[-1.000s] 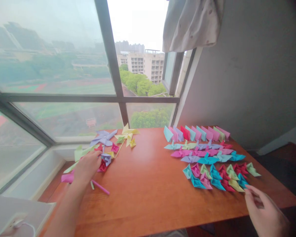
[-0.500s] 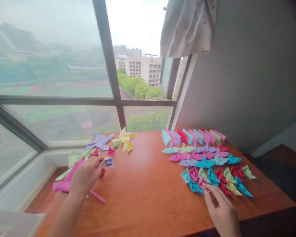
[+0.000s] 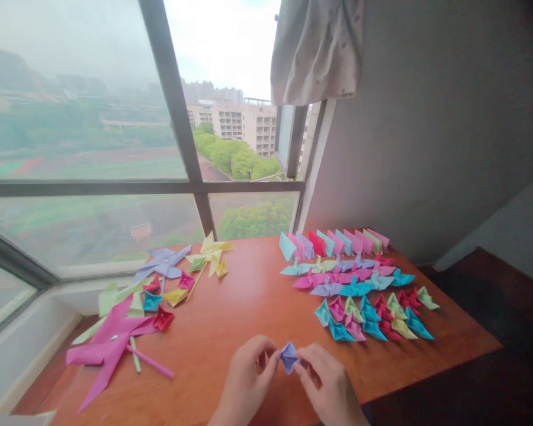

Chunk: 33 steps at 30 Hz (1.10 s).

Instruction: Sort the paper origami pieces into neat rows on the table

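Observation:
A small purple folded paper piece (image 3: 288, 357) is pinched between my left hand (image 3: 245, 381) and my right hand (image 3: 326, 387), low over the near edge of the wooden table (image 3: 244, 302). Both hands have their fingers closed on it. To the right lie rows of folded paper pieces (image 3: 359, 284) in pink, blue, green, red and purple. On the left rest a pink pinwheel (image 3: 111, 346) with a pink stick, a purple pinwheel (image 3: 162, 264) and a yellow pinwheel (image 3: 211, 254), with small folded pieces (image 3: 162, 299) among them.
A large window (image 3: 115, 136) runs behind the table, with a ledge (image 3: 35, 331) at the left. A grey wall (image 3: 448, 118) stands on the right, and a curtain (image 3: 317, 50) hangs above. The table's right edge drops to a dark floor (image 3: 493, 331).
My left hand left the pinwheels and came to the centre with a purple piece. My right hand moved from the right rows to meet it. The view shifted right and down.

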Each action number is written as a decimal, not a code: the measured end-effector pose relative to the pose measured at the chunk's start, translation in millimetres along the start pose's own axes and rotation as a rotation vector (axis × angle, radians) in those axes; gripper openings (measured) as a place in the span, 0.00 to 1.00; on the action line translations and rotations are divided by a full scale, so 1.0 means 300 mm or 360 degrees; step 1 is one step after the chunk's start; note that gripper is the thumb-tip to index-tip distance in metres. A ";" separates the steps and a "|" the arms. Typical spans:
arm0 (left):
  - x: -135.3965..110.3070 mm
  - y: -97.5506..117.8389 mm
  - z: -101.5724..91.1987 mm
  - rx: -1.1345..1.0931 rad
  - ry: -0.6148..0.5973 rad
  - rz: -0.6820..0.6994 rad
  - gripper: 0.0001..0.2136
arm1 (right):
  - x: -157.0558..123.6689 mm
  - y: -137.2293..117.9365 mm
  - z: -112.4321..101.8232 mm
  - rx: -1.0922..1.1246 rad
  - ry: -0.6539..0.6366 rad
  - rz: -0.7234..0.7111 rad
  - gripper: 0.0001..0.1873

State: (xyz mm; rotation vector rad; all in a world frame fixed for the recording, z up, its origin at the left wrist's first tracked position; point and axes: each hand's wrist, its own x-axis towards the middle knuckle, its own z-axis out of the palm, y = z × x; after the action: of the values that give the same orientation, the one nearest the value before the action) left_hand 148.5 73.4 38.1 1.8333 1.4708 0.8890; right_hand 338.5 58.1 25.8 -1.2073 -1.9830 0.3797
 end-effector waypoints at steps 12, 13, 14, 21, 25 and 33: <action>0.008 -0.094 -0.098 0.0072 -0.0038 0.0058 0.13 | -0.153 0.376 -0.548 -0.0661 0.0814 0.0810 0.21; 0.005 -0.120 -0.113 0.0082 -0.0010 0.0034 0.13 | -0.174 0.440 -0.607 -0.0759 0.0879 0.0911 0.23; 0.002 -0.144 -0.128 0.0086 0.0021 0.0011 0.14 | -0.194 0.503 -0.655 -0.0832 0.0927 0.0982 0.25; -0.018 -0.204 -0.187 0.0081 0.0177 -0.0093 0.14 | -0.260 0.777 -0.687 -0.0823 0.0736 0.1249 0.23; -0.020 -0.201 -0.185 0.0084 0.0206 -0.0085 0.15 | -0.251 0.811 -0.651 -0.0744 0.0664 0.1313 0.24; -0.028 -0.212 -0.205 0.0147 0.0195 -0.0157 0.16 | -0.242 0.732 -0.669 -0.0853 0.0759 0.1204 0.30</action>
State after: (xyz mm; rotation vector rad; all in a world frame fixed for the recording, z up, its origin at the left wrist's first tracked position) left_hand 61.3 80.7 21.8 1.7814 1.6890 0.9125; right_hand 642.3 80.8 -5.9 -2.1506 -1.1846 -0.1019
